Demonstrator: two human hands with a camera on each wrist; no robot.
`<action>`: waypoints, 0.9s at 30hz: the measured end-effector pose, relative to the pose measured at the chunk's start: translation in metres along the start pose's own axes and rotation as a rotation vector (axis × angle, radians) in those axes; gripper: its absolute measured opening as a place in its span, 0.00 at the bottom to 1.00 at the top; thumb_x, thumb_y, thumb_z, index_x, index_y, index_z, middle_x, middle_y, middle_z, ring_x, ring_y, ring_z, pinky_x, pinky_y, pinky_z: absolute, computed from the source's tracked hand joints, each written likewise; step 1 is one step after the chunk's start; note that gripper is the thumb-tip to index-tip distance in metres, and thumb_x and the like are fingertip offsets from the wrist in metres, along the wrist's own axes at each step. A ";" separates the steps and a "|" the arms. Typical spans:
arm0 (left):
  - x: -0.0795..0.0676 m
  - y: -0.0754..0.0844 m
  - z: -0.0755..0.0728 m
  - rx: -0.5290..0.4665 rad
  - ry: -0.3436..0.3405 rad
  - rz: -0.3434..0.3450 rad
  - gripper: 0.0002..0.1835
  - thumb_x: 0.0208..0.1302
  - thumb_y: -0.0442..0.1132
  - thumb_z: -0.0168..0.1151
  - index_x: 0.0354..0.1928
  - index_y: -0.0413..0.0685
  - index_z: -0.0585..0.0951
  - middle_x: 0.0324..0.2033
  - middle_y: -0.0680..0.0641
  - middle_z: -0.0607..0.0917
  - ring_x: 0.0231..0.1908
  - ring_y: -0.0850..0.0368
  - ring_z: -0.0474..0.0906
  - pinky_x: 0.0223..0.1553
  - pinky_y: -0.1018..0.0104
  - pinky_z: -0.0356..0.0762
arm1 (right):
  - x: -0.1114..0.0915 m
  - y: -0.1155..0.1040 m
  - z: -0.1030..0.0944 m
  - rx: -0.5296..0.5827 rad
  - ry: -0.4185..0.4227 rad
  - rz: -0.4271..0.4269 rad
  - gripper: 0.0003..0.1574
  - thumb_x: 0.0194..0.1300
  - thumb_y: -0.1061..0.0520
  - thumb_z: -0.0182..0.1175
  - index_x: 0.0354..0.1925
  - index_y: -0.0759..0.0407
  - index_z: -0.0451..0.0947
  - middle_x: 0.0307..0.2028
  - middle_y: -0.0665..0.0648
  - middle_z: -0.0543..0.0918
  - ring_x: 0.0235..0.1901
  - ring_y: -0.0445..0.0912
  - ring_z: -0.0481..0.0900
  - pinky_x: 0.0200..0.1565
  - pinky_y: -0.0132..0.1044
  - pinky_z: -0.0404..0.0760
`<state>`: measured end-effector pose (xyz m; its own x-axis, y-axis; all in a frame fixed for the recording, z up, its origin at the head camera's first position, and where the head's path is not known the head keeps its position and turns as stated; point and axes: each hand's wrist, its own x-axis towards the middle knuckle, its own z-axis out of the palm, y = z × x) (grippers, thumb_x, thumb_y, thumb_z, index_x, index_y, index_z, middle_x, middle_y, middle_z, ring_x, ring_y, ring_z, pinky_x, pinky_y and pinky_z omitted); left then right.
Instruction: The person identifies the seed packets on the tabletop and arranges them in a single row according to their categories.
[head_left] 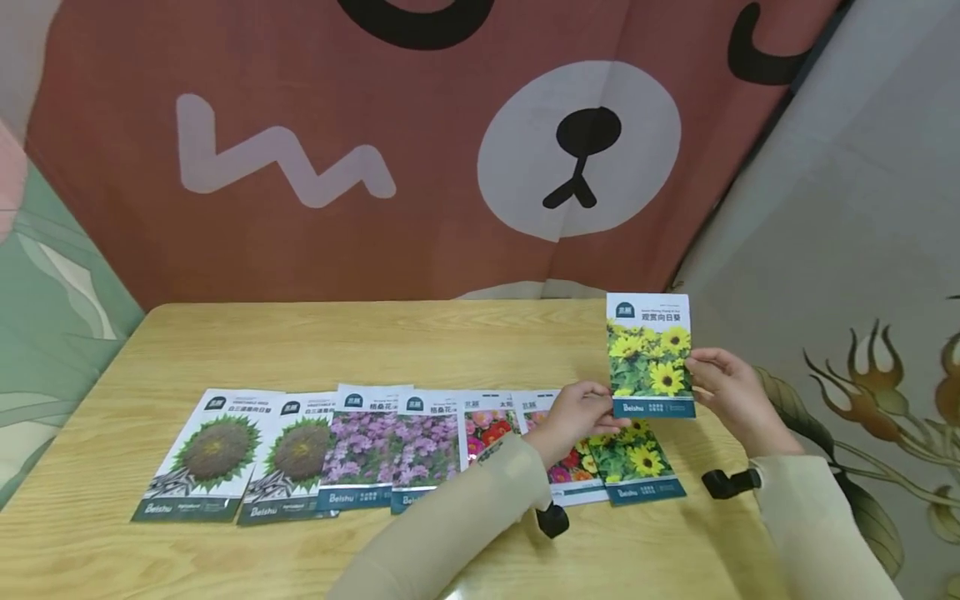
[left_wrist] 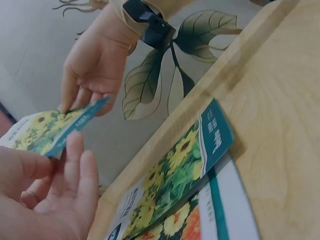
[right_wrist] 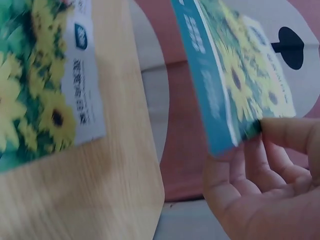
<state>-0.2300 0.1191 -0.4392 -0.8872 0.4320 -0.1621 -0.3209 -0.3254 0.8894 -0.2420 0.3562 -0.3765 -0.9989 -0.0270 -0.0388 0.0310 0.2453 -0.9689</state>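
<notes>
A seed packet with yellow sunflowers [head_left: 649, 358] is held up above the table, its printed front facing the head camera. My right hand [head_left: 738, 400] pinches its right edge between thumb and fingers; the right wrist view shows the thumb on the front of the packet [right_wrist: 235, 75]. At the lower left corner, my left hand [head_left: 573, 421] holds the packet, thumb above and fingers beneath in the left wrist view. Below lies a second yellow sunflower packet [head_left: 637, 467], partly covered by the raised one. It overlaps a packet of red and pink flowers [left_wrist: 185, 220].
A row of overlapping packets runs leftward on the wooden table [head_left: 337, 346]: mixed flowers [head_left: 491, 429], purple flowers [head_left: 360, 450], and large sunflower heads [head_left: 217, 450] at the far left. A bear-print curtain [head_left: 420, 242] hangs behind, a floral cloth [head_left: 862, 275] at the right.
</notes>
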 end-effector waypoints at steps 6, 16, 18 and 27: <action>-0.008 -0.004 0.003 -0.012 0.007 -0.056 0.12 0.66 0.32 0.52 0.50 0.45 0.76 0.56 0.45 0.76 0.39 0.48 0.83 0.43 0.58 0.81 | -0.007 0.011 -0.015 -0.029 -0.098 -0.016 0.18 0.69 0.52 0.53 0.51 0.62 0.66 0.41 0.50 0.71 0.35 0.42 0.73 0.37 0.32 0.80; -0.016 -0.024 0.017 0.022 0.028 -0.087 0.10 0.63 0.30 0.57 0.46 0.45 0.77 0.28 0.38 0.86 0.35 0.45 0.84 0.40 0.55 0.82 | -0.013 0.026 -0.038 -0.261 -0.215 0.076 0.23 0.71 0.50 0.50 0.52 0.67 0.62 0.43 0.55 0.71 0.37 0.45 0.76 0.41 0.43 0.82; -0.017 -0.029 0.021 0.038 0.048 -0.089 0.10 0.62 0.29 0.57 0.45 0.46 0.76 0.27 0.36 0.85 0.34 0.44 0.84 0.38 0.55 0.82 | -0.015 0.029 -0.042 -0.267 -0.252 0.099 0.23 0.71 0.52 0.50 0.52 0.69 0.61 0.42 0.57 0.72 0.36 0.46 0.77 0.41 0.44 0.82; -0.026 -0.044 0.037 0.085 0.054 -0.112 0.24 0.55 0.21 0.54 0.55 0.42 0.67 0.27 0.37 0.80 0.31 0.42 0.84 0.30 0.61 0.84 | -0.011 0.039 -0.046 -0.291 -0.309 0.192 0.23 0.69 0.56 0.53 0.53 0.72 0.61 0.39 0.58 0.77 0.35 0.48 0.77 0.39 0.45 0.83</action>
<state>-0.1810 0.1536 -0.4581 -0.8647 0.4151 -0.2828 -0.3917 -0.2047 0.8970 -0.2317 0.4104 -0.4031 -0.9173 -0.2307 -0.3245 0.1590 0.5348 -0.8299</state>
